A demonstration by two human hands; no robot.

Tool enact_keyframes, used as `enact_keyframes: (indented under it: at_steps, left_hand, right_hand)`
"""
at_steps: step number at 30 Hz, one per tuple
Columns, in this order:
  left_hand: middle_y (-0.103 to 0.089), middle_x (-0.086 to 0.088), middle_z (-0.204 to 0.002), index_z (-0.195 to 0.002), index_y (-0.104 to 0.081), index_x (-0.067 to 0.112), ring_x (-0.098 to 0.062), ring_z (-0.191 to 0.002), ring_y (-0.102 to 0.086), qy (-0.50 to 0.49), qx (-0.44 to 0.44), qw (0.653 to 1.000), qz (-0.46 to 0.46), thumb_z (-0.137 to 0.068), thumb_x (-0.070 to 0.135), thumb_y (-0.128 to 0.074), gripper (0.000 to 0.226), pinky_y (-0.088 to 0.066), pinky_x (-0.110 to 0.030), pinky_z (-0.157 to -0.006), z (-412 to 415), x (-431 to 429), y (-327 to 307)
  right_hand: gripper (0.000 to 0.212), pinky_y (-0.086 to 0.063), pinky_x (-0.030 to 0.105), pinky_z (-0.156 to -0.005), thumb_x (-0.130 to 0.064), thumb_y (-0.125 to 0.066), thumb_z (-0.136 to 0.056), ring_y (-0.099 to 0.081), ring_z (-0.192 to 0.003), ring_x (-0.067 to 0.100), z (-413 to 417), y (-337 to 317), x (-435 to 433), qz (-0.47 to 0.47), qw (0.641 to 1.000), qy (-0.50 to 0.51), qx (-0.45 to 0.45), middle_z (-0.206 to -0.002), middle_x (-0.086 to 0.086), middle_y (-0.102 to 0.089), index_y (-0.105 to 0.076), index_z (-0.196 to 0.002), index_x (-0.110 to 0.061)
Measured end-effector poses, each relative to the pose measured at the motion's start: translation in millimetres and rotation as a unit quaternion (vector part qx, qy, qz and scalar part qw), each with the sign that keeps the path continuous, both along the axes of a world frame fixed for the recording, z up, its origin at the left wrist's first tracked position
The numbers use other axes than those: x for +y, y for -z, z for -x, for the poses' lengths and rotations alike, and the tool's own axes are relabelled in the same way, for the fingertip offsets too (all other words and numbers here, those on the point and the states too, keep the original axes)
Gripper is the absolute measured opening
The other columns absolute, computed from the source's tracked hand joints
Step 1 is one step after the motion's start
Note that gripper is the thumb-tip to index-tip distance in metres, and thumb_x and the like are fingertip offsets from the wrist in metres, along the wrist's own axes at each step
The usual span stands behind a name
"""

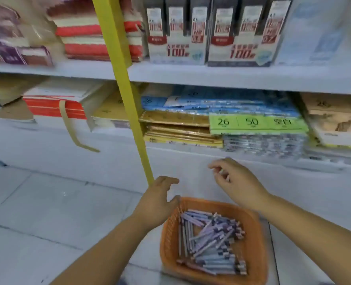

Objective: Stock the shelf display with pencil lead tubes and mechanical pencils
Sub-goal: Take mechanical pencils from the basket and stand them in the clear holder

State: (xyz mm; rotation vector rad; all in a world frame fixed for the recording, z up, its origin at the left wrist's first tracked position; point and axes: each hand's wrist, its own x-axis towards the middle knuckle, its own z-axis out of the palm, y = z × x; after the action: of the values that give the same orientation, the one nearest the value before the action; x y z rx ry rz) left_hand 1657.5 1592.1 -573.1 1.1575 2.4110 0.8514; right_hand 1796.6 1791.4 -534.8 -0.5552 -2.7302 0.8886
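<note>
An orange mesh basket (255, 239) sits low in front of me, filled with several pale purple lead tubes (209, 241) lying in a loose pile. My left hand (158, 200) hovers just left of the basket's far corner with fingers relaxed, its thumb close to the rim, holding nothing. My right hand (234, 182) is raised above the basket's far edge, fingers loosely curled. Something small and pale shows between its fingers, too blurred to name.
White shelves (211, 77) rise ahead, divided by a yellow upright (127, 93). The upper shelf holds boxed refill packs (209, 33) and red stacked packs (84, 38). The lower shelf carries blue, gold and green paper packs (257, 124). Grey floor tiles (47, 202) spread on the left.
</note>
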Motion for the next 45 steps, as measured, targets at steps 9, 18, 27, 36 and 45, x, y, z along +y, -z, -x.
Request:
enact_keyframes:
  at_steps: [9, 18, 27, 36, 45]
  left_hand:
    - [-0.061, -0.004, -0.134, -0.137, -0.053, 0.013, -0.023, -0.125, -0.058, -0.054, -0.225, 0.962, 0.146, -0.092, 0.022, -0.069, 0.049, -0.046, -0.036, -0.103, -60.1, -1.2, 183.9]
    - [-0.053, -0.008, -0.141, -0.143, -0.05, 0.018, -0.025, -0.129, -0.048, -0.032, -0.151, 0.969, 0.193, -0.088, 0.039, -0.072, 0.062, -0.039, -0.036, -0.109, -51.8, 38.8, 241.0]
    - [-0.054, -0.002, -0.132, -0.134, -0.05, 0.024, -0.024, -0.123, -0.048, 0.013, -0.124, 0.966, 0.225, -0.082, 0.041, -0.079, 0.061, -0.045, -0.042, -0.104, -62.2, 79.8, 266.5]
    - [-0.064, -0.018, -0.111, -0.118, -0.063, 0.002, -0.035, -0.097, -0.062, 0.048, -0.197, 0.953, 0.223, -0.101, 0.015, -0.055, 0.023, -0.05, -0.038, -0.079, -45.5, 74.3, 256.7]
    - [-0.063, -0.021, -0.096, -0.115, -0.048, 0.006, -0.032, -0.078, -0.062, -0.107, -0.297, 0.932, 0.179, -0.106, 0.016, -0.042, 0.015, -0.054, -0.047, -0.072, -44.5, 41.0, 233.4]
  right_hand:
    - [0.036, -0.043, 0.023, -0.062, -0.026, -0.055, -0.098, -0.057, -0.075, 0.011, -77.6, 218.3, 6.1, 0.201, 0.928, 0.146, -0.278, -0.097, -0.005, -0.057, -0.053, -0.134, -0.018]
    - [0.038, -0.05, 0.039, -0.085, -0.029, -0.063, -0.095, -0.061, -0.104, 0.027, -67.7, 292.5, -6.4, 0.302, 0.865, 0.325, -0.235, -0.119, 0.008, -0.062, -0.053, -0.126, -0.011]
    - [0.03, -0.04, 0.025, -0.067, -0.027, -0.073, -0.086, -0.052, -0.076, 0.002, -65.3, 310.6, -9.7, 0.313, 0.858, 0.374, -0.161, -0.086, -0.01, -0.053, -0.048, -0.101, -0.018]
    - [0.047, -0.042, 0.018, -0.061, -0.013, -0.075, -0.083, -0.058, -0.083, 0.01, -70.7, 309.8, -11.3, 0.371, 0.826, 0.408, -0.119, -0.09, -0.006, -0.053, -0.039, -0.112, -0.02]
    - [0.081, -0.053, 0.042, -0.074, -0.065, -0.07, -0.073, -0.062, -0.094, 0.031, -31.2, 302.6, -12.5, 0.244, 0.818, 0.464, -0.235, -0.108, 0.004, -0.057, -0.037, -0.124, -0.012]
